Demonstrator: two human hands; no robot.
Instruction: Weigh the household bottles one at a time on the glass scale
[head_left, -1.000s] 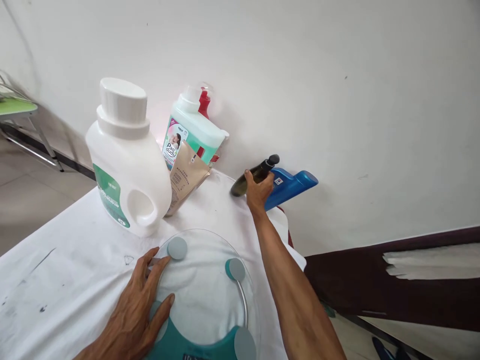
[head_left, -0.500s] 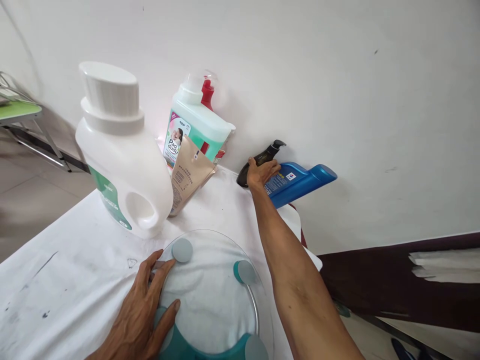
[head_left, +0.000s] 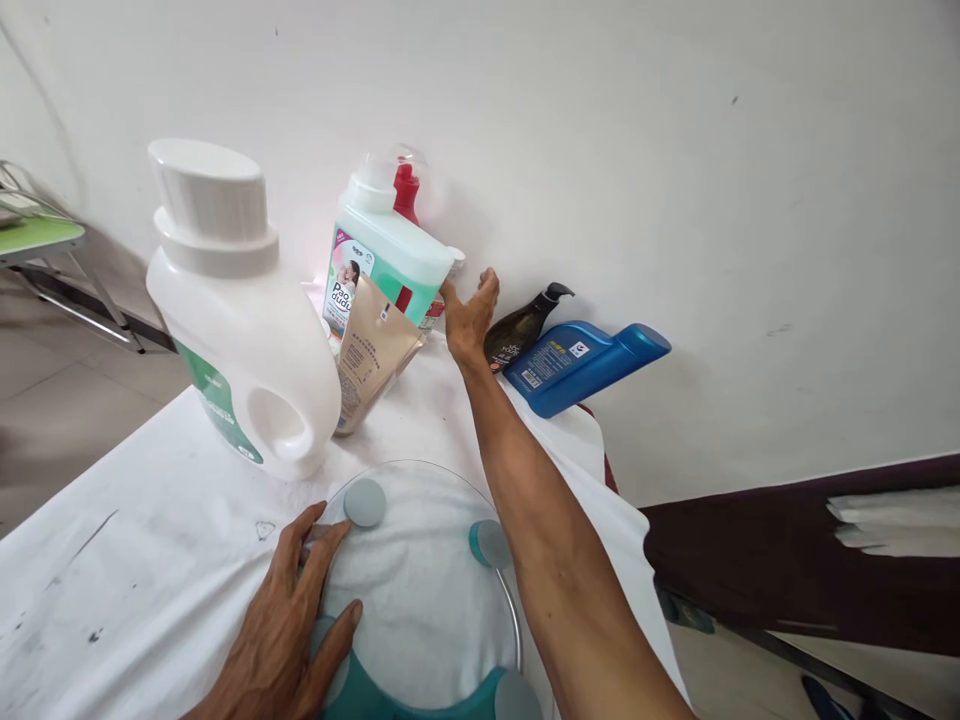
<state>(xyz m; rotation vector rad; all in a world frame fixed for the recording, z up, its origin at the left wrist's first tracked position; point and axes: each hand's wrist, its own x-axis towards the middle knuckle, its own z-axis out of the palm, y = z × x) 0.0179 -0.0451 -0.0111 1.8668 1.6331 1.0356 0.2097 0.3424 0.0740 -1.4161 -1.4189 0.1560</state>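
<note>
My left hand [head_left: 289, 610] lies with fingers spread on the left edge of a round glass bathroom scale [head_left: 420, 590] with grey and teal pads. My right hand [head_left: 471, 318] reaches far forward, fingers apart and holding nothing that I can see. It is between a clear bottle of green liquid detergent [head_left: 401, 245] and a dark pump bottle [head_left: 521, 332]; whether its fingertips touch the detergent bottle is hard to make out. A blue bottle [head_left: 574, 365] leans beside the pump bottle. Left of my right hand, a beige squeeze tube [head_left: 371, 355] stands on its cap.
A large white detergent jug [head_left: 240, 340] stands at the left on the white-covered table [head_left: 127, 540]. Behind the clear bottle is a red bottle [head_left: 406, 190]. A wall [head_left: 675, 180] borders the table's far side. At far left stands a green-topped folding table [head_left: 37, 235].
My right hand has let go of the dark pump bottle and moved left toward the clear detergent bottle. My left hand stays on the scale.
</note>
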